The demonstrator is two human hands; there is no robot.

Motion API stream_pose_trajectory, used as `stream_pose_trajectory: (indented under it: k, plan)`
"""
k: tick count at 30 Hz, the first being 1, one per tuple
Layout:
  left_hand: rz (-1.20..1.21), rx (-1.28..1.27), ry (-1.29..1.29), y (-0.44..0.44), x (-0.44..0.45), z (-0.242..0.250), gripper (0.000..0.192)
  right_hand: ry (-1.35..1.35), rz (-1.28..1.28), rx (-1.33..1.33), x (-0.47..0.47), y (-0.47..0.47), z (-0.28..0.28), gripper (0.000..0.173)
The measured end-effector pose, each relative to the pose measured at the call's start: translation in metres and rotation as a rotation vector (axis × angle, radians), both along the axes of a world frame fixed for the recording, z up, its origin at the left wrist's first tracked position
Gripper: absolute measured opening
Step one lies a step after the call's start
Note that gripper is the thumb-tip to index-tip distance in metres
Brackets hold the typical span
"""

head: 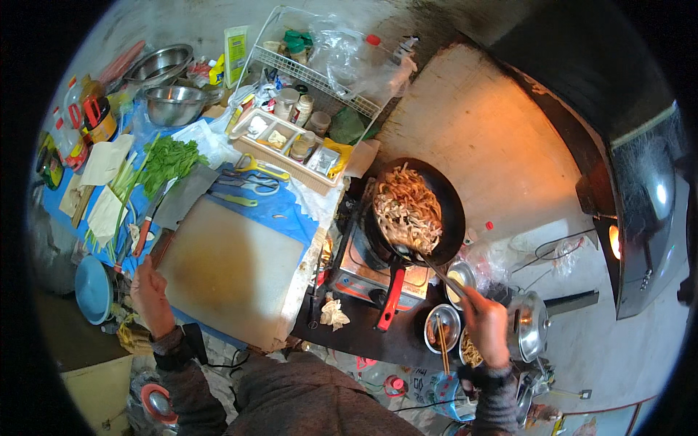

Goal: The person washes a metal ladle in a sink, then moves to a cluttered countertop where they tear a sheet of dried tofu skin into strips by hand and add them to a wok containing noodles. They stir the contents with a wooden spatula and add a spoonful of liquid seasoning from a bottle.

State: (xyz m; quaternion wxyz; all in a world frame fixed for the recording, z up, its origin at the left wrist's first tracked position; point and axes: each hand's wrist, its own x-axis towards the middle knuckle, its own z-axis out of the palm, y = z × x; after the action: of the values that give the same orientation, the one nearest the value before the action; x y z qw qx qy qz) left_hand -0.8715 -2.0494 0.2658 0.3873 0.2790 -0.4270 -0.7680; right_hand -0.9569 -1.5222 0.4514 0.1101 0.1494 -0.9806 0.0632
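My right hand (486, 328) grips the handle of a metal spatula (439, 272), whose head is partly buried in the food. A black frying pan (453, 218) with a red handle (392, 300) rests on a portable stove (349, 272). Shredded food (409, 210) fills much of the pan, reddish-brown at the far side and paler at the near side. Off to the left, my left hand (150, 300) is raised beside a white cutting board (229, 267), with its fingers curled. It is close to the handle of a cleaver (191, 191); whether they touch is unclear.
Leafy greens (169, 161), a red-handled knife (144, 234) and scissors (251, 182) lie beyond the board. A seasoning box (278, 141) stands below a wire rack (316, 71). Right of the stove are a bowl with chopsticks (443, 327) and a lidded pot (529, 327).
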Motion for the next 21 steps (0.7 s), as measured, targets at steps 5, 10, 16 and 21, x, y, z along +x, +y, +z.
stream_pose_trajectory:
  k: [5,10,16,21]
  plan:
    - [-0.016,-0.014,-0.076,0.009,-0.022,0.003,0.037,0.198,-0.013,-0.098,-0.039,-0.006,-0.03,0.018]
    - [-0.056,-0.114,-0.098,0.016,-0.023,-0.001,0.034,0.241,0.032,-0.018,-0.059,-0.003,-0.048,0.019]
    - [-0.064,-0.113,-0.078,0.006,-0.01,-0.01,0.03,0.152,0.025,0.092,-0.034,0.009,-0.033,0.021]
    - [-0.112,-0.036,0.026,0.001,-0.006,-0.016,0.029,0.076,-0.073,0.126,0.008,0.021,0.03,0.024]
